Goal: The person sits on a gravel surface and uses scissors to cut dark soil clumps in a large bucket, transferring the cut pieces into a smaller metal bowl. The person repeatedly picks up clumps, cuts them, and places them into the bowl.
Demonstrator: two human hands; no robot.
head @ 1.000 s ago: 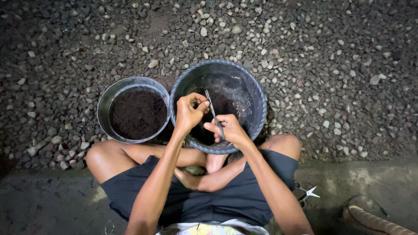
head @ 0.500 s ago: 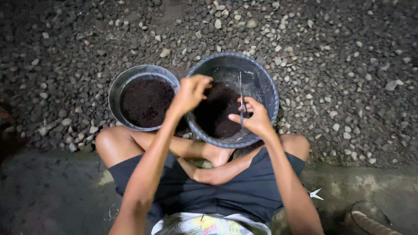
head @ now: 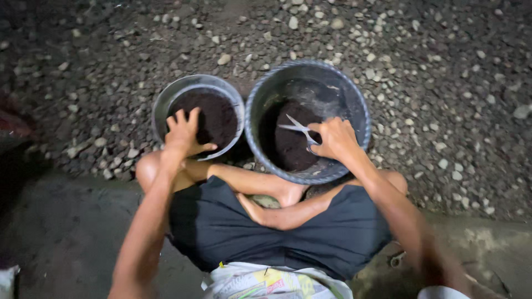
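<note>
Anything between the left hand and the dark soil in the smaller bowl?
Nothing visible. The left hand is over the near rim of the smaller bowl, fingers spread above the soil. The scissors are in the right hand, over the larger tub.

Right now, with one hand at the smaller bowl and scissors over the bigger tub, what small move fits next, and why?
Probably the left hand dips to pinch some dark fill from the small bowl: its spread fingers sit at the bowl's near edge, while the right hand holds open scissors over the big tub, which also holds dark fill.
</note>
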